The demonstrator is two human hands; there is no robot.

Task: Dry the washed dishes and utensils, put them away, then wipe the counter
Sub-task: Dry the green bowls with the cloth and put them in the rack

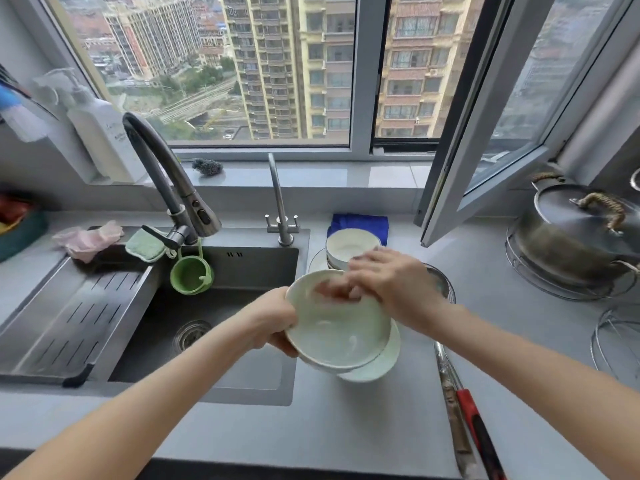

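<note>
**Two hands, two bowls over the table edge**

Nearest, two utensils [460, 420] lie on the grey table [346, 431] at the right, one with a red and black handle, one of metal. Above them two pale bowls [341, 327] sit nested and tilted, held over the table just right of the sink [221, 327]. The left hand [273, 322] grips their left rim, fingers closed on it. The right hand [391, 285] reaches into the upper bowl, its fingers [332, 291] curled and blurred; whether they hold a cloth cannot be told. Beside that wrist shows the rim of one metal strainer [441, 282]. Behind stands one more stack of white bowls [351, 245] on a plate, its count unclear, with one blue cloth [360, 223] beyond. Two taps [166, 178] rise at the sink's back; one green cup [192, 273] hangs from the larger. One lidded pot [571, 237] sits on a wire rack at the far right. One scrubber [207, 167] lies on the sill, under a window [485, 116] swung open onto tower blocks
</note>
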